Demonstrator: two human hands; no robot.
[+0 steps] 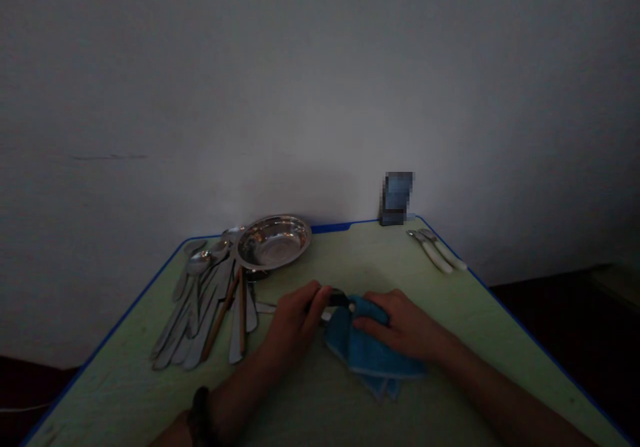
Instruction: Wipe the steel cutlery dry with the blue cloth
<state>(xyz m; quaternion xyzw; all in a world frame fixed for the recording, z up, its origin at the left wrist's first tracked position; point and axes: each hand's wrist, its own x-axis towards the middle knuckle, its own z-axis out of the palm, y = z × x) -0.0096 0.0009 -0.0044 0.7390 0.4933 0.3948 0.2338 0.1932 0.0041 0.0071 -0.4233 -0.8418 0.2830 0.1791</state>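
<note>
My left hand [295, 317] is closed around a dark-handled utensil [339, 298], whose exact kind I cannot make out. The utensil's right end runs into a blue cloth [383, 359]. Gripping that cloth is my right hand [403, 320], thumb and fingers pressed round the folded part at the utensil; the rest hangs down towards the table. A pale metal handle [265, 308] shows just left of my left hand, and what it belongs to is partly hidden.
Left on the green table [300, 407] lies a pile of spoons [199, 262] and other cutlery. Behind stands a shiny metal bowl [275, 246]. Two pale-handled utensils [436, 255] lie at the right edge. A blurred upright device [397, 197] leans near the wall.
</note>
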